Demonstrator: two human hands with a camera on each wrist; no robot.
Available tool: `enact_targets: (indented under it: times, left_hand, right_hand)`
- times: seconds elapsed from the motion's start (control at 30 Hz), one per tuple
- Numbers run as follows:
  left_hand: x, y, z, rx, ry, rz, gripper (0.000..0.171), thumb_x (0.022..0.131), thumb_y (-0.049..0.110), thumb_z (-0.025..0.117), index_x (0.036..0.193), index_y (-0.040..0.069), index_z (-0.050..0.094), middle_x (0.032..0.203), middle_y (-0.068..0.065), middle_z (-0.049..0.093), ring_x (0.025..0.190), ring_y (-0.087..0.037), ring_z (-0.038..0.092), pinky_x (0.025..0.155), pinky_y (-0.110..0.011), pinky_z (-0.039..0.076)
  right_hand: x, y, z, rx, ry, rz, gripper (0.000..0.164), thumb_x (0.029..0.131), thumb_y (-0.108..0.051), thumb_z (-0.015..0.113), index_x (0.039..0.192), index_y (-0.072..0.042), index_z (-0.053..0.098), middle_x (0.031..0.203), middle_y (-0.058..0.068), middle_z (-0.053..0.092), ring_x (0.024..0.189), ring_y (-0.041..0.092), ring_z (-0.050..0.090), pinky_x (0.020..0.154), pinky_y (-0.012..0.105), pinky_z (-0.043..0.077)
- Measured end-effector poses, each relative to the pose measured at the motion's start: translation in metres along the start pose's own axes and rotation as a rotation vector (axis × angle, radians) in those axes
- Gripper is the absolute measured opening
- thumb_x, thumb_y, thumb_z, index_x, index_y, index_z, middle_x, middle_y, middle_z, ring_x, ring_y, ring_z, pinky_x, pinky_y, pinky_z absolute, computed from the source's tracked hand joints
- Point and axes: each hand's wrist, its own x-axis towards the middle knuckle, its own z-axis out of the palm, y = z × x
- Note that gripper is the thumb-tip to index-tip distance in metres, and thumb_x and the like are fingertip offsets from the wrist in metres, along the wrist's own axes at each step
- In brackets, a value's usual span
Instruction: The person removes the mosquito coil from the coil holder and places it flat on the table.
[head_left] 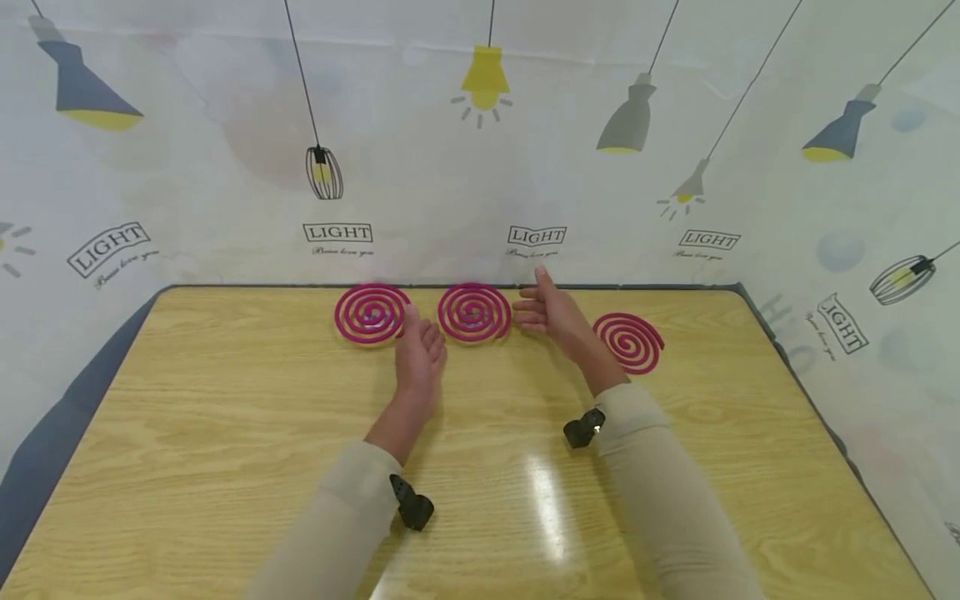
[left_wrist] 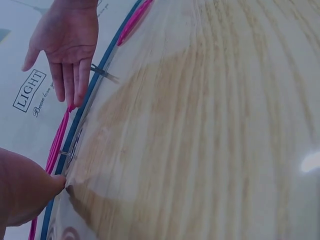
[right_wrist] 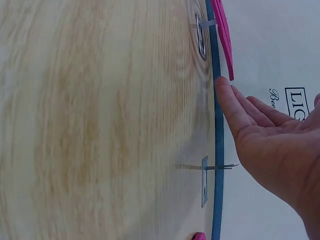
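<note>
Two magenta mosquito coils, the left coil (head_left: 367, 315) and the middle coil (head_left: 474, 313), sit raised on small metal stands by the table's far edge. My left hand (head_left: 418, 358) is between them, fingers loosely extended and thumb overlapping the left coil's edge; contact cannot be told. Just right of the middle coil my right hand (head_left: 553, 317) holds nothing, its palm turned inward and fingers extended. In the right wrist view its fingertips are close to the coil (right_wrist: 224, 40). A bare metal stand (right_wrist: 204, 182) is below that hand. The right coil (head_left: 628, 342) lies partly behind my right wrist.
The wooden table (head_left: 247, 433) ends at a dark edge against a wall sheet (head_left: 420, 167) printed with hanging lamps. Black cameras are strapped to both wrists. A bright reflection shows on the tabletop between my forearms.
</note>
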Motion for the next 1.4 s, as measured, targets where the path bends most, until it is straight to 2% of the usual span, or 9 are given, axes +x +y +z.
enact_targets:
  times: [0.4,0.8,1.07,1.4]
  left_hand:
    - [0.005,0.004,0.006,-0.028,0.024,-0.021,0.085,0.099,0.062,0.029,0.152,-0.004,0.02,0.158,-0.02,0.024,0.146,-0.027,0.028,0.12,-0.035,0.027]
    - [0.007,0.005,0.008,-0.021,0.03,-0.028,0.084,0.099,0.063,0.03,0.152,-0.002,0.022,0.159,-0.018,0.025,0.145,-0.026,0.029,0.119,-0.034,0.028]
    - [0.006,0.007,0.01,-0.036,0.029,-0.004,0.081,0.101,0.059,0.032,0.151,-0.004,0.022,0.158,-0.02,0.026,0.145,-0.028,0.029,0.119,-0.036,0.028]
    - [0.001,0.011,0.007,0.035,0.015,0.017,0.081,0.101,0.058,0.032,0.15,-0.005,0.026,0.156,-0.02,0.031,0.143,-0.028,0.034,0.117,-0.035,0.032]
  right_hand:
    - [0.003,0.002,0.004,0.069,0.002,-0.03,0.084,0.098,-0.065,0.029,0.148,0.003,0.035,0.143,0.023,0.048,0.126,0.037,0.053,0.108,0.042,0.045]
    - [0.004,0.001,0.007,0.064,0.015,-0.035,0.083,0.099,-0.064,0.029,0.147,0.004,0.035,0.142,0.024,0.049,0.125,0.038,0.053,0.107,0.041,0.045]
    - [0.005,0.0,0.006,0.044,0.034,-0.045,0.084,0.099,-0.064,0.028,0.146,0.005,0.036,0.14,0.023,0.051,0.118,0.033,0.059,0.103,0.039,0.05]
    - [-0.005,-0.005,0.007,0.052,0.026,-0.045,0.083,0.099,-0.064,0.029,0.146,0.003,0.037,0.139,0.023,0.052,0.123,0.037,0.055,0.105,0.04,0.047]
